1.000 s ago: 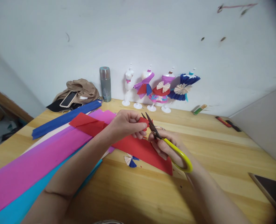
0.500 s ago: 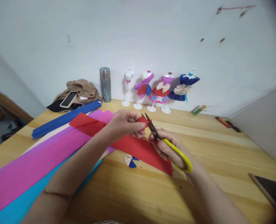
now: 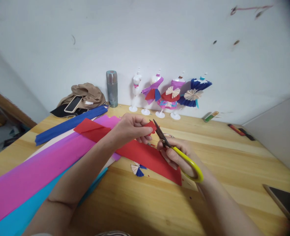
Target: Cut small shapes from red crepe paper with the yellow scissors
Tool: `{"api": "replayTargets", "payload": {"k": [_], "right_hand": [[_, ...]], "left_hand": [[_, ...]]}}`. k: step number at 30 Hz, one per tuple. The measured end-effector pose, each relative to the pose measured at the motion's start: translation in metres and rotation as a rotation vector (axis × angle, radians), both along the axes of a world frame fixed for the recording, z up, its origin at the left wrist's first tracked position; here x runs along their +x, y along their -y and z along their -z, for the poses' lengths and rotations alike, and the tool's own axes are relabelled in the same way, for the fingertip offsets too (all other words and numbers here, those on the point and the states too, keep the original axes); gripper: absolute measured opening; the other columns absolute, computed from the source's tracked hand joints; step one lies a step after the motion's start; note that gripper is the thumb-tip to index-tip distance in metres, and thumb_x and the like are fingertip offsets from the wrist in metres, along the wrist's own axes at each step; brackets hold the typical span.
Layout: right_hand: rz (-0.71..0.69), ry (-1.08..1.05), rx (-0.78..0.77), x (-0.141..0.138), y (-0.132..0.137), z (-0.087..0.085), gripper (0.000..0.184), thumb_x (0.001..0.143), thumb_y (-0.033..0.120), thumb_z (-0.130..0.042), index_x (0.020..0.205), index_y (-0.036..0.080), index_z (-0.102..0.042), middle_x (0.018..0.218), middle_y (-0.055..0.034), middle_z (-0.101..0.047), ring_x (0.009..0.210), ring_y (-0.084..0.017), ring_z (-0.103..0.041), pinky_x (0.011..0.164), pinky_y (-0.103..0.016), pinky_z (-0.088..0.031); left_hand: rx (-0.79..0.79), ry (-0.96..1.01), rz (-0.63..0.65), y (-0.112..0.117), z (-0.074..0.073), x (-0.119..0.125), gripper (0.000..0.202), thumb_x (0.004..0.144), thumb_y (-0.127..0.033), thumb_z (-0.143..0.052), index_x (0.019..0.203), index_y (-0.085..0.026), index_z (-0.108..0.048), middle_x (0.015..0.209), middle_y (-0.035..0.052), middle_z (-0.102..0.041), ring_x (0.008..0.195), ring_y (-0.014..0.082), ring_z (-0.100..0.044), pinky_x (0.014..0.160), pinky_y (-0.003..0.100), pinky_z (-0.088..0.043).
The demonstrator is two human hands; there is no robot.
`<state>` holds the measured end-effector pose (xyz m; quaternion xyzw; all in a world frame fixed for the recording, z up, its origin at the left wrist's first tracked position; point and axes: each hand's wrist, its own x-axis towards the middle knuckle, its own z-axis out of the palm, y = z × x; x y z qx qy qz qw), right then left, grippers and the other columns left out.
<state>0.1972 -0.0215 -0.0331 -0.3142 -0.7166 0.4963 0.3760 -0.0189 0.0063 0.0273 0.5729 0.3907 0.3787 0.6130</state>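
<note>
Left hand (image 3: 135, 130): pinching small red piece (image 3: 150, 127), raised over mid-tabletop (image 3: 233, 170). Right hand (image 3: 175, 157): gripping yellow-handled scissors (image 3: 163, 140), blades at the piece's right side; contact cannot be told. Below: red sheet (image 3: 151, 160) lying diagonally; pleated fan (image 3: 138, 169) beside it, toward the front edge. Four dress forms (image 3: 153, 90) along the back edge.

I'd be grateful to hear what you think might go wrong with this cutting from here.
The scissors have their blades close to the left hand's fingertips, so a slip might nick them.
The red piece in that hand is small, so a cut could easily stray.
Trimmings could drop onto the red strip below and be hard to spot.
</note>
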Motion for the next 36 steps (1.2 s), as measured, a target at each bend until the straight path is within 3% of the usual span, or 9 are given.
{"api": "replayTargets", "payload": {"k": [23,28,36], "right_hand": [[0.035,0.036,-0.004,0.0013,-0.0005,0.0038,0.04,0.093,0.058,-0.058,0.09,0.018,-0.06,0.055,0.0055,-0.048,0.037,-0.007,-0.036,0.034,-0.021,-0.027],[-0.047,0.035,0.001,0.0042,-0.0026,0.0052,0.039,0.095,0.058,-0.054,0.097,0.019,-0.059,0.06,0.0045,-0.05,0.038,-0.007,-0.036,0.037,-0.022,-0.028],[-0.032,0.063,0.034,0.0011,0.0002,-0.0021,0.047,0.092,0.066,-0.052,0.096,0.021,-0.059,0.07,0.0015,-0.051,0.045,-0.009,-0.042,0.043,-0.026,-0.034]], "left_hand": [[0.014,0.011,-0.008,-0.0026,-0.0007,-0.004,0.013,0.072,-0.019,-0.073,0.065,-0.012,-0.063,0.06,0.0038,-0.071,0.05,0.0099,-0.066,0.05,0.017,-0.05],[0.015,0.019,-0.008,-0.0029,-0.0005,-0.0043,0.012,0.071,-0.019,-0.072,0.065,-0.012,-0.064,0.059,0.0033,-0.071,0.049,0.0098,-0.066,0.049,0.017,-0.05],[0.009,0.025,0.012,-0.0016,-0.0003,-0.0034,0.014,0.072,-0.019,-0.072,0.064,-0.012,-0.063,0.058,0.0037,-0.071,0.049,0.0099,-0.066,0.049,0.017,-0.05]]}}
